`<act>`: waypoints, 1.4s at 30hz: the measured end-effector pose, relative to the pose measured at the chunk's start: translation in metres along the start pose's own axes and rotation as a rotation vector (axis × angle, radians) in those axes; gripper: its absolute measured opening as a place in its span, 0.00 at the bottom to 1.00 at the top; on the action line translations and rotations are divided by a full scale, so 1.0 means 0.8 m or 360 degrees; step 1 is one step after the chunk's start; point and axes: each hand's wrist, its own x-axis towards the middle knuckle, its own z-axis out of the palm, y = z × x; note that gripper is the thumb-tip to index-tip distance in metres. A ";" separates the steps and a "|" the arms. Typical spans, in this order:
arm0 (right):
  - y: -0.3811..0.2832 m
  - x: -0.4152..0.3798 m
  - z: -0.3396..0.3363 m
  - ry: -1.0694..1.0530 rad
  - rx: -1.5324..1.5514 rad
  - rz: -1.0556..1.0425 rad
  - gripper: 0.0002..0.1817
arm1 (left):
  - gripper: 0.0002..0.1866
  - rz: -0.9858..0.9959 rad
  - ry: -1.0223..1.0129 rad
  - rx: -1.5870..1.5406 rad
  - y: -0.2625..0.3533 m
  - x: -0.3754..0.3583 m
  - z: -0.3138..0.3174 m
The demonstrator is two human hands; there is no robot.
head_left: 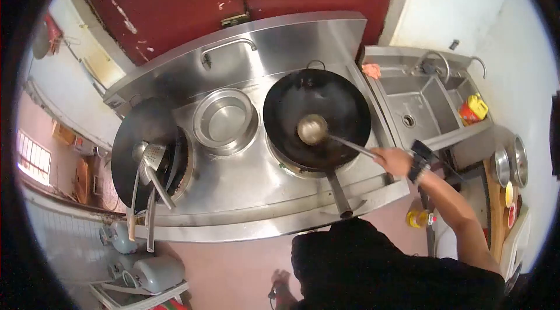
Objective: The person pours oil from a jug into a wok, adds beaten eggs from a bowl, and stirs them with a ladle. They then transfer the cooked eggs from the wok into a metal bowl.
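My right hand (394, 162) is closed around the handle of a metal ladle (313, 130), whose bowl rests inside a black wok (291, 97) on the right burner. The wok's own handle (338, 196) points toward me, untouched. My left hand (281, 282) hangs low over the floor, away from the stove, with a small dark thing beside it; its fingers are too blurred to read. Between the burners, a round steel pot (204, 117) is set into the stove top. A second wok (129, 152) at the left holds a perforated skimmer (154, 156) and other long-handled utensils.
A bent faucet (230, 45) reaches over the steel stove top (233, 187). At the right stands a double sink (417, 100) with a yellow-and-red container (473, 110). An oil bottle (416, 219) is on the floor, gas cylinders (157, 274) at the lower left.
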 end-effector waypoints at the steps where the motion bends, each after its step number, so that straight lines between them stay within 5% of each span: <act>1: 0.017 0.019 0.026 0.0175 -0.0099 -0.0025 0.19 | 0.22 -0.0044 -0.0070 0.0265 -0.018 0.005 -0.006; 3: 0.018 0.031 0.032 0.0368 -0.0206 -0.0060 0.19 | 0.24 -0.0104 -0.0243 0.0579 -0.033 0.068 -0.016; 6: -0.009 0.005 -0.009 0.0413 -0.0437 0.0262 0.23 | 0.24 0.0288 -0.0182 0.0783 -0.010 -0.063 0.077; 7: -0.003 -0.010 -0.009 0.0558 -0.0345 0.0262 0.25 | 0.24 0.0430 -0.0360 0.0503 -0.019 -0.043 0.076; 10: 0.024 -0.047 0.013 0.1067 -0.0090 0.0132 0.30 | 0.25 0.0805 -0.0527 0.0694 -0.028 -0.044 0.096; 13: 0.091 -0.040 0.088 0.1108 0.0585 -0.0093 0.18 | 0.23 0.0681 -0.0545 0.0830 -0.036 -0.015 0.108; 15: 0.040 -0.050 0.049 0.0546 0.0881 0.0280 0.15 | 0.22 0.0681 -0.0575 0.0969 -0.041 -0.030 0.118; 18: 0.006 -0.061 0.013 0.0677 0.1005 0.0474 0.20 | 0.22 0.0841 -0.0655 0.1317 -0.042 -0.020 0.118; 23: 0.019 -0.069 0.025 0.0855 0.0521 0.0286 0.20 | 0.21 0.0607 -0.0580 0.1220 -0.034 -0.042 0.130; 25: 0.047 -0.068 0.038 0.0615 0.0446 0.0328 0.19 | 0.22 0.0377 -0.0354 0.0971 -0.028 -0.068 0.149; 28: 0.062 -0.072 0.038 0.0421 0.0334 0.0358 0.18 | 0.22 0.0689 -0.0581 0.0970 -0.040 -0.045 0.137; 35: 0.082 -0.056 0.042 0.0285 -0.0048 0.0333 0.18 | 0.23 0.0716 -0.0641 0.1243 -0.061 -0.022 0.124; 42: 0.054 -0.024 0.097 0.0230 0.0219 0.0182 0.19 | 0.22 0.0653 -0.0607 0.1133 -0.071 -0.016 0.114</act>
